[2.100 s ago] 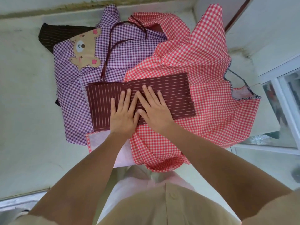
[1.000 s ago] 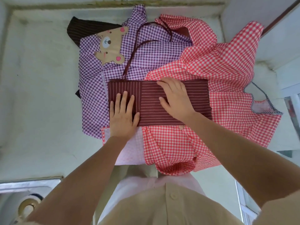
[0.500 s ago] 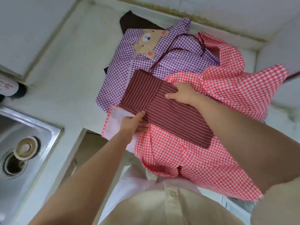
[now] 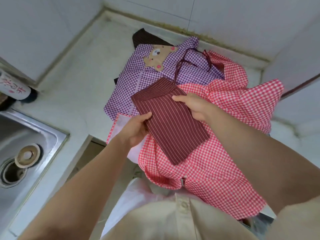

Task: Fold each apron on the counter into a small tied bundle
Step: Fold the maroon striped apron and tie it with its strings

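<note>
L hand [image 4: 136, 129], R hand [image 4: 195, 108] grip maroon apron [image 4: 173, 134], L fingers hidden under

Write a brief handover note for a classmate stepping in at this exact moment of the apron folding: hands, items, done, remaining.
Left hand grips the maroon striped apron's near-left edge; right hand holds its far edge.
It is folded into a flat strip over the red gingham apron and purple gingham apron on the counter; its ties trail loose.
Done: flat folds. Left: fold it smaller and tie it; then bundle the red, purple and the dark striped apron behind.
</note>
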Tool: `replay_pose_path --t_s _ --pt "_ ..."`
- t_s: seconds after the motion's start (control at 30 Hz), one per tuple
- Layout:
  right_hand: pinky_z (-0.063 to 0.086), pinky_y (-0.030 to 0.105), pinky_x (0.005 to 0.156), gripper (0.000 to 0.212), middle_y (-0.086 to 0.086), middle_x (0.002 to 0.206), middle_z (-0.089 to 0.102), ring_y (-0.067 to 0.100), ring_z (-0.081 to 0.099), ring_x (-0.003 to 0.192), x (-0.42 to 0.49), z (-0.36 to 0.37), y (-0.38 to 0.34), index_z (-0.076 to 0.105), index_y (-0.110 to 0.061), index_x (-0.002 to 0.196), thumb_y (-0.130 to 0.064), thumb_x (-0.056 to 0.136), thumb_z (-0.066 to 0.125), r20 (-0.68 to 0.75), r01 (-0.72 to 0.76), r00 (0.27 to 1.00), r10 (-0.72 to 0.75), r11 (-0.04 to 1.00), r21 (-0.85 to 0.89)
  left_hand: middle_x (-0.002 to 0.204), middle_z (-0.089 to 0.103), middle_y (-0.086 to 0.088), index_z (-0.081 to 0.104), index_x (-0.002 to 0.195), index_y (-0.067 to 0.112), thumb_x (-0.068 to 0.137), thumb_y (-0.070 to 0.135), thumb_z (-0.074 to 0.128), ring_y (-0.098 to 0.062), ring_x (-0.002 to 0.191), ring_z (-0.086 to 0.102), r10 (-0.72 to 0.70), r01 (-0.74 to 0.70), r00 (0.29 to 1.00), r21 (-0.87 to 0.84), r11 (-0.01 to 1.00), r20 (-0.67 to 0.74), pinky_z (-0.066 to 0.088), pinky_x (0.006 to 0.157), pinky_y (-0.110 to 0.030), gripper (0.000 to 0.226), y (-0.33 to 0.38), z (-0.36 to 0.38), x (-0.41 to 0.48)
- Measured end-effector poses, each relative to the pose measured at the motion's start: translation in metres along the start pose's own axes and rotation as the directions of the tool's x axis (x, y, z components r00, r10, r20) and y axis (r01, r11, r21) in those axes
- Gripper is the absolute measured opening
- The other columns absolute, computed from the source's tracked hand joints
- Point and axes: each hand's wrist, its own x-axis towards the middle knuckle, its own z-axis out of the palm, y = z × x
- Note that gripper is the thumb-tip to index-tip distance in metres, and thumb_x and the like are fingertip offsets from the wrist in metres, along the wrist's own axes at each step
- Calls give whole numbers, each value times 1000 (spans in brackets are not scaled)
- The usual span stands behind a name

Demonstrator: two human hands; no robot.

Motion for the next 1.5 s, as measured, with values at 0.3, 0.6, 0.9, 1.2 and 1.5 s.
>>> replay_pose_path --t_s 0.3,0.6,0.9,1.2,1.5 --pt "57 37 77 13 8 97 75 21 72 89 24 38 -81 68 -12 105 -15 95 61 -176 301 943 -282 949 93 86 74 1 64 109 3 95 -6 43 -12 77 68 442 -411 896 287 865 -50 53 64 -22 27 136 -14 15" --pt "56 26 83 24 5 94 72 15 68 85 29 63 -101 71 -12 90 8 87 58 -406 533 777 -481 846 17 66 72 11 69 83 6 81 -22 44 -3 62 68 620 -595 776 459 660 115 52 60 -14 38 190 -10 4" --pt "59 36 77 27 3 112 66 19 66 93 58 77 48 64 -13 111 -16 84 64 -362 -173 927 97 967 -184 76 73 -2 75 85 11 81 -15 50 -22 81 67 272 -185 962 705 685 -12 56 89 -44 37 82 -102 45" --pt "56 27 82 17 3 112 70 13 67 98 60 98 48 62 -15 113 -22 98 59 -462 189 879 -120 976 106 123 67 2 57 132 18 100 34 51 -15 115 62 240 -309 950 699 646 198 48 103 -37 36 77 -111 55" --pt "49 39 100 45 3 128 61 17 59 114 78 111 70 42 -13 141 -35 102 44 -620 155 747 -239 970 -188 119 66 -2 57 124 12 99 44 47 -18 110 62 279 -257 952 821 509 125 50 99 -34 42 72 -104 70"
